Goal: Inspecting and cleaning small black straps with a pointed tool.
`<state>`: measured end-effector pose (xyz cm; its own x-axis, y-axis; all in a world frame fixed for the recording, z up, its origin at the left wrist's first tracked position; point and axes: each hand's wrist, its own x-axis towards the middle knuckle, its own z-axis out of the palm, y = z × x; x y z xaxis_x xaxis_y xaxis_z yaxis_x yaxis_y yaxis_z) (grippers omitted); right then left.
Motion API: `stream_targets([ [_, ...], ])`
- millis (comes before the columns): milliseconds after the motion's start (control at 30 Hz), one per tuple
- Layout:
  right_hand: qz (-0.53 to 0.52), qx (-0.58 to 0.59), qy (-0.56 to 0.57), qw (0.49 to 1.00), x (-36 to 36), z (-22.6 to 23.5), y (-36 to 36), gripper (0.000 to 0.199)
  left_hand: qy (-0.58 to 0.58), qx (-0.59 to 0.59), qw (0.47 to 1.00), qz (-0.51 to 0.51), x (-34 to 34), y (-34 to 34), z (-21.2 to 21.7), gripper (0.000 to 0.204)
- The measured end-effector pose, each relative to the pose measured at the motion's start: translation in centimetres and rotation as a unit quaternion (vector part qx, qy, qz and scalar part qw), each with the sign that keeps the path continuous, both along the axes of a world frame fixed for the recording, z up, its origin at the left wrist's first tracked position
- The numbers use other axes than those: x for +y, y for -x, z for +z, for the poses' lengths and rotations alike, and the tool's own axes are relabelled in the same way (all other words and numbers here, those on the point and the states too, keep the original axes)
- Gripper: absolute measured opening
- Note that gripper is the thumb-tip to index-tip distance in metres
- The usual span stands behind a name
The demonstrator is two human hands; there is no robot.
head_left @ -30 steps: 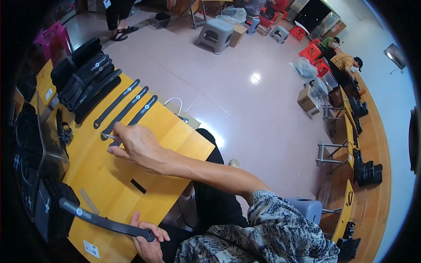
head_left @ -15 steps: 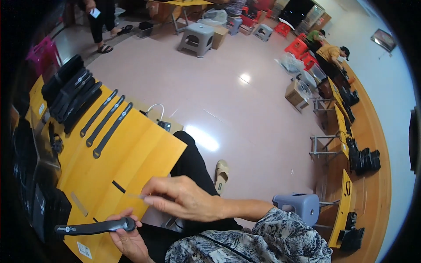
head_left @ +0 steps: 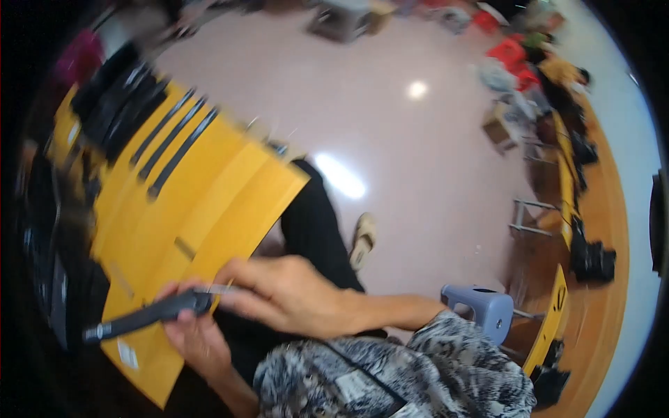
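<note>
My left hand (head_left: 198,341) is closed around the rounded end of a black strap (head_left: 146,317), whose pale-marked other end points left over the table's near edge. My right hand (head_left: 296,296) pinches a thin, see-through strip (head_left: 221,288) between thumb and forefinger. This strip is right at the strap's rounded end; blur hides whether the two touch. Beyond my hands lies the yellow table (head_left: 216,191), with a short dark strip (head_left: 185,248) on it. Farther back, three similar black straps (head_left: 182,152) lie side by side.
Piled black straps (head_left: 118,101) fill the table's far left. Black items (head_left: 59,299) crowd its left side. A grey stool (head_left: 481,310) stands at my right, and a long wooden bench (head_left: 599,209) runs along the wall. People sit farther off by red stools (head_left: 512,56).
The whole view has shifted, so the table and floor appear higher. My right hand has brought the see-through strip down to the strap's rounded end. The left hand keeps its hold.
</note>
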<state>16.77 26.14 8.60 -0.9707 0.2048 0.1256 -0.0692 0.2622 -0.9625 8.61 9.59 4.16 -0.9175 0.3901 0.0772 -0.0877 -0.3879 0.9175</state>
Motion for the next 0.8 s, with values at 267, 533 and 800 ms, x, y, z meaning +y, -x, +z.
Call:
stream_targets([
  [267, -0.021, -0.108, 0.098, 0.989, -0.4, -1.7, 1.0, 0.017, -0.100, -0.083, 0.991, -0.025, 1.3, 1.4, -0.7, 0.034],
  [533, 0.019, -0.060, 0.065, 0.996, -2.7, -2.0, 3.2, 0.018, -0.090, -0.105, 0.990, -0.005, -0.1, 2.3, -1.4, 0.032],
  [800, 0.033, -0.056, 0.032, 0.997, -2.8, -2.1, 3.7, 0.025, -0.055, -0.075, 0.996, 0.003, 0.0, 2.5, -1.8, 0.033],
])
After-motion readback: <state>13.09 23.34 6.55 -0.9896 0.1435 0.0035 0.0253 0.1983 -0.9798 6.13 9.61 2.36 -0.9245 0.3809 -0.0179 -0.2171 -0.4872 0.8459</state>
